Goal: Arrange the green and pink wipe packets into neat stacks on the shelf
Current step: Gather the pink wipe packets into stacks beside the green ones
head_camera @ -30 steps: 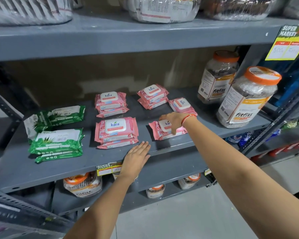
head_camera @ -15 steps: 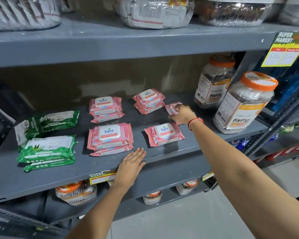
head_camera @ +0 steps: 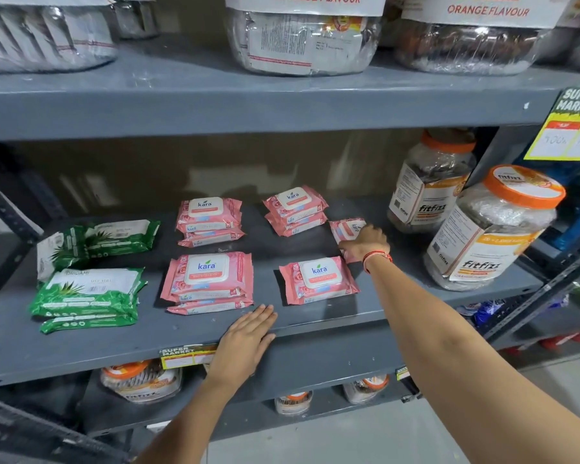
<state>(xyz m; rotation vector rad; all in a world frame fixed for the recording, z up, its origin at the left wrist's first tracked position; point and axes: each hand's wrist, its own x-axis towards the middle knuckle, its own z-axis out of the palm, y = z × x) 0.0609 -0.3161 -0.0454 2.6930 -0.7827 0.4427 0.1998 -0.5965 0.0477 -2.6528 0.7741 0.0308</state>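
Pink wipe packets lie in four stacks on the grey shelf (head_camera: 81,349): front middle (head_camera: 208,279), front right (head_camera: 318,279), back middle (head_camera: 210,219), back right (head_camera: 295,209). A loose pink packet (head_camera: 344,231) lies to the right, turned sideways, and my right hand (head_camera: 365,244) grips its near side. Green wipe packets form a front stack (head_camera: 87,294) and a skewed back stack (head_camera: 101,239) at the left. My left hand (head_camera: 245,339) rests flat, fingers together, on the shelf's front edge.
Two large clear jars with orange lids, one (head_camera: 493,229) in front and one (head_camera: 431,182) behind, stand at the shelf's right end, close to my right hand. The upper shelf (head_camera: 282,102) overhangs with big tubs. More jars (head_camera: 141,380) sit on the shelf below.
My right hand left the front right pink stack, reached back right and took hold of the loose pink packet, which is now turned sideways. My left hand has stayed on the shelf edge.
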